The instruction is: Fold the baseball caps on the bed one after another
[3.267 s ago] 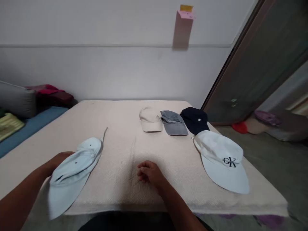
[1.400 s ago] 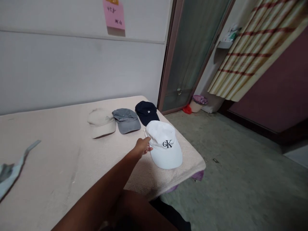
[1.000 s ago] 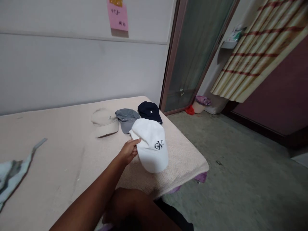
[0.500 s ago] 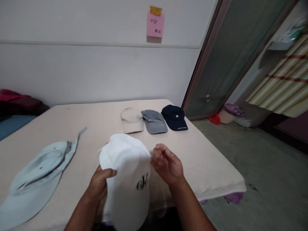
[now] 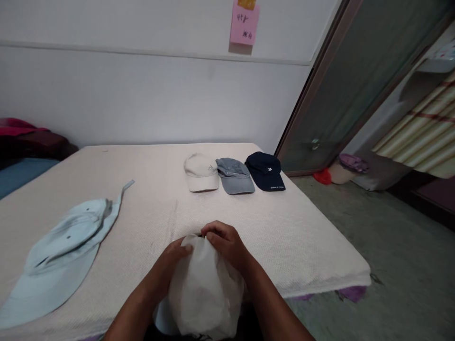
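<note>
My left hand [image 5: 165,267] and my right hand [image 5: 225,244] both grip a white baseball cap [image 5: 202,296] close to me, above the near edge of the beige textured bed cover [image 5: 291,241]. The cap is pinched together at the top, and its logo is hidden. Farther off, a beige cap [image 5: 201,173], a grey denim cap [image 5: 234,176] and a navy cap [image 5: 265,171] lie side by side. A pale blue cap [image 5: 62,255] with a loose strap lies left of my left hand.
A pink note [image 5: 244,28] is stuck to the white wall behind the bed. At the right stand a glass door [image 5: 341,90] and a striped curtain [image 5: 415,132], with a concrete floor [image 5: 391,246] below. Dark red cloth [image 5: 28,135] lies beyond the left side.
The white cap has gone from the bed's right side into both my hands. It is now squeezed together, with its logo out of sight. My view has swung back from the right.
</note>
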`<state>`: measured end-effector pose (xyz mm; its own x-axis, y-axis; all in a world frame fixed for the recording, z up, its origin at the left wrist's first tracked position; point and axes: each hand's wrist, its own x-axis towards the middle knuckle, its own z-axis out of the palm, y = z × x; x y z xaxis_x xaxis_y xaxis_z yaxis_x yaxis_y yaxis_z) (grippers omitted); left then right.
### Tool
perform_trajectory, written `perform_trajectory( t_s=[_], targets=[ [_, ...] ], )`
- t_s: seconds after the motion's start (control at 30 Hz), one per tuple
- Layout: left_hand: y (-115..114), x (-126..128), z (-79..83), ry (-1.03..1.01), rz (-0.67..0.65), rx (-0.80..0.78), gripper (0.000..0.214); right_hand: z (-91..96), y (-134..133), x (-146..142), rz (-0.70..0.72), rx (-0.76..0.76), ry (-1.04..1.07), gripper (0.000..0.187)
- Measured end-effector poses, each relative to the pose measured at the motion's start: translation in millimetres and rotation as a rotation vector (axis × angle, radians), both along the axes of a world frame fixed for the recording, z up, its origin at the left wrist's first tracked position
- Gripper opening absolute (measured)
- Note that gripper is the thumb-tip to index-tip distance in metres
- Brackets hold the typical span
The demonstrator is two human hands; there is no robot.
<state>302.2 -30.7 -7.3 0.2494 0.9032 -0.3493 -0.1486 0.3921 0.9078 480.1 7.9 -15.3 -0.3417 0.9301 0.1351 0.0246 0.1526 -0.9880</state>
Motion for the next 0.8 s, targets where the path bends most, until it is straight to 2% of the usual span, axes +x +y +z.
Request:
perform_trajectory(
  t_s=[0.1,0.2,0.3,0.4,0.47,0.57,0.7,0.8],
  targets=[
    [1,7,8.6,0.187,0.006,0.069,0.033,0.5,-2,1,-0.014,0.09,-0.062,0.015],
    [2,16,11.8,0.281,-0.058,0.127,0.035,1.5,-5,1,-0.023,0.165,-0.153,0.014],
    [2,20,6.9,0.347,-0.118,0.252,0.032,1.9,-7,0,-0.005,0.224,-0.236,0.015],
    [2,19,-0.2,0.409,-0.16,0.34,0.028,1.8,-7,-1,-0.03,0.257,-0.269,0.004],
    [1,18,-3.1,0.46,-0.168,0.375,0.025,1.4,-7,-2,-0.07,0.267,-0.272,0.016],
    [-1,20,-3.2,0.507,-0.136,0.457,0.02,-1.1,-5,-4,-0.126,0.234,-0.267,0.031],
    [-2,23,1.1,0.458,-0.097,0.474,0.016,-6.1,0,-6,-0.229,0.103,-0.181,0.032],
    [-1,21,4.6,0.347,-0.071,0.391,0.015,-5.3,3,-4,-0.161,-0.03,-0.038,0.031]
  ],
)
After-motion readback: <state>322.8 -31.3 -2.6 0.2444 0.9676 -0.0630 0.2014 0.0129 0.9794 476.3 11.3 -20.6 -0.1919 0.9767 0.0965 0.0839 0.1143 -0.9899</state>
